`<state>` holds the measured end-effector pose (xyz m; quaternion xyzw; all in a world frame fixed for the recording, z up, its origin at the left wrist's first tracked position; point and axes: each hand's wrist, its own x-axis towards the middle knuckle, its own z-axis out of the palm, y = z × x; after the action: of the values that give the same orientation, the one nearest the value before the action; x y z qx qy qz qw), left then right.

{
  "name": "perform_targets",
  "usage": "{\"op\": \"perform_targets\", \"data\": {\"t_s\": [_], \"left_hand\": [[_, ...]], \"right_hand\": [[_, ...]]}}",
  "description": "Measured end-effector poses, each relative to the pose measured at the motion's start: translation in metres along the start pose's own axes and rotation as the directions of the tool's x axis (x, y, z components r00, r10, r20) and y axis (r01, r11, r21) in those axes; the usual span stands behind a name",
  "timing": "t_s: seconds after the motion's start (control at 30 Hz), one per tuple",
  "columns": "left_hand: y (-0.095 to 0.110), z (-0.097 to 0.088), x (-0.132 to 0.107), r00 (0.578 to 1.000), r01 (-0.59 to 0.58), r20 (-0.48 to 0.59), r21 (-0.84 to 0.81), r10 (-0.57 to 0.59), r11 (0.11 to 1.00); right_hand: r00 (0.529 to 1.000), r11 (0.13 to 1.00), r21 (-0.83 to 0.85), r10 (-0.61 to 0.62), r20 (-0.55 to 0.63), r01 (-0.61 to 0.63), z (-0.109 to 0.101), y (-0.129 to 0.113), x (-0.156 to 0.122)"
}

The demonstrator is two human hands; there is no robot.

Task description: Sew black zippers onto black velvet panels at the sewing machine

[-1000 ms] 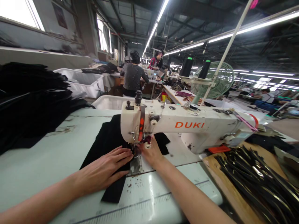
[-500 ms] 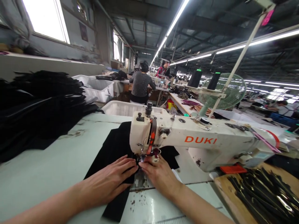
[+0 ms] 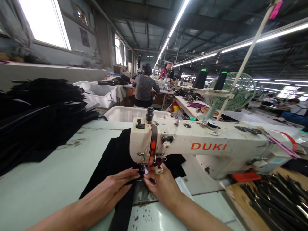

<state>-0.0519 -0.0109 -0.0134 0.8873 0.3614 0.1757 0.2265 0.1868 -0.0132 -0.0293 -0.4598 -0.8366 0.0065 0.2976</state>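
A piece of black fabric (image 3: 113, 160) lies on the table under the head of a white sewing machine (image 3: 183, 138). My left hand (image 3: 108, 194) is on the fabric left of the presser foot (image 3: 143, 170), with a fold of cloth between its fingers and thumb. Just right of the foot, my right hand (image 3: 165, 187) has its fingers bent and pinched together at the fabric's edge. The needle and the right fingertips are partly hidden by the machine head.
A tall stack of black fabric pieces (image 3: 40, 118) stands at left. White plastic bins (image 3: 115, 112) are behind the table. At right lies a wooden board (image 3: 234, 197) with black, gold-edged strips. Thread cones (image 3: 200, 79), a green fan (image 3: 240, 89) and co-workers (image 3: 145, 88) are beyond.
My left hand has turned from lying flat to having cloth between thumb and fingers. My right hand stays by the presser foot, fingers bent more. The view has shifted slightly.
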Motion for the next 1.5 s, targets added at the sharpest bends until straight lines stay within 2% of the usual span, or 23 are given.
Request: {"op": "perform_targets", "data": {"t_s": [0.13,0.23,0.47,0.6,0.77,0.9,1.0,1.17,1.37,1.5], "left_hand": [[0.007,-0.005,0.002,0.998,-0.063,0.020,0.155,0.060,0.986],[0.013,-0.008,0.005,0.985,-0.171,0.063,0.248,0.160,0.953],[0.017,-0.011,0.010,0.952,-0.304,0.123,0.291,0.280,0.907],[0.017,-0.015,0.013,0.956,-0.294,0.099,0.289,0.277,0.911],[0.020,-0.020,0.020,0.960,-0.278,0.102,0.284,0.259,0.918],[0.021,-0.022,0.022,0.966,-0.258,0.107,0.345,0.235,0.902],[0.019,-0.020,0.021,0.959,-0.276,0.048,0.362,0.278,0.890],[0.010,-0.015,0.019,0.917,-0.339,-0.050,0.427,0.396,0.838],[0.006,-0.011,0.021,0.884,-0.366,-0.064,0.521,0.463,0.771],[0.008,-0.013,0.019,0.896,-0.359,-0.045,0.510,0.441,0.782]], "right_hand": [[1.000,1.000,0.007,0.001,-0.020,-0.001,0.001,-0.001,0.001],[0.999,1.000,0.013,0.000,-0.038,0.000,0.002,0.000,0.001],[0.996,0.995,0.032,-0.088,-0.030,0.089,-0.002,0.007,-0.007],[0.990,0.989,0.044,-0.140,-0.026,0.141,-0.006,0.007,-0.008],[0.990,0.990,0.061,-0.124,-0.072,0.128,-0.004,0.007,-0.005],[0.985,0.989,0.047,-0.134,-0.110,0.140,-0.001,0.011,-0.004],[0.983,0.988,0.038,-0.147,-0.114,0.152,-0.002,0.014,-0.003],[0.984,0.989,0.035,-0.137,-0.115,0.142,-0.007,0.016,0.000],[0.987,0.991,0.029,-0.128,-0.102,0.131,-0.011,0.018,0.002],[0.987,0.993,0.030,-0.113,-0.113,0.117,-0.014,0.021,0.003]]}}
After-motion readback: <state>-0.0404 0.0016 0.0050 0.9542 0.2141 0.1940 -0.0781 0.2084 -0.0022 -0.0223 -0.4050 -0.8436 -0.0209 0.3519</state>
